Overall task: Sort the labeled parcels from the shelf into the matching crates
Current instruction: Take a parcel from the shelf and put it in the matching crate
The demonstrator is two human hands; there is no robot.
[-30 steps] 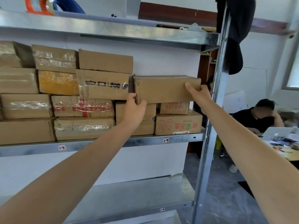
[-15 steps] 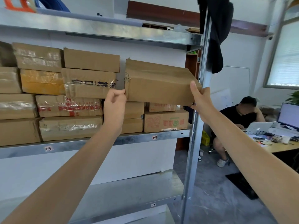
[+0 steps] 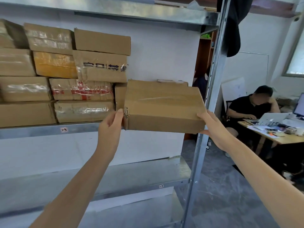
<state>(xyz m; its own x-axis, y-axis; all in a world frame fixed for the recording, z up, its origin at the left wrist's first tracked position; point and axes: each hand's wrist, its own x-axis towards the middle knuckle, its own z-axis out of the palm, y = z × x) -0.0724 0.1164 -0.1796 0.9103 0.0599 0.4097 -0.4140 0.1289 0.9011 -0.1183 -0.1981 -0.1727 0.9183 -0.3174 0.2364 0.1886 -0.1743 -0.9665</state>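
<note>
A brown cardboard parcel (image 3: 162, 106) with clear tape across its top hangs in the air in front of the metal shelf (image 3: 41, 130), tilted so that its top faces me. My left hand (image 3: 111, 127) grips its left end at the torn corner. My right hand (image 3: 213, 127) holds its right end, thumb on top and fingers underneath. Several other taped parcels (image 3: 82, 89) stay stacked on the shelf to the left. No label shows on the held parcel, and no crate is in view.
The shelf's steel upright post (image 3: 212, 79) stands just behind the parcel's right end. A black cloth (image 3: 235, 27) hangs from the top. A lower shelf board (image 3: 131, 178) lies below. A person (image 3: 253, 106) sits at a cluttered desk (image 3: 279, 137) at right.
The parcel has come off the top of the right-hand stack, out and down toward me, now below its old spot. Both hands moved with it.
</note>
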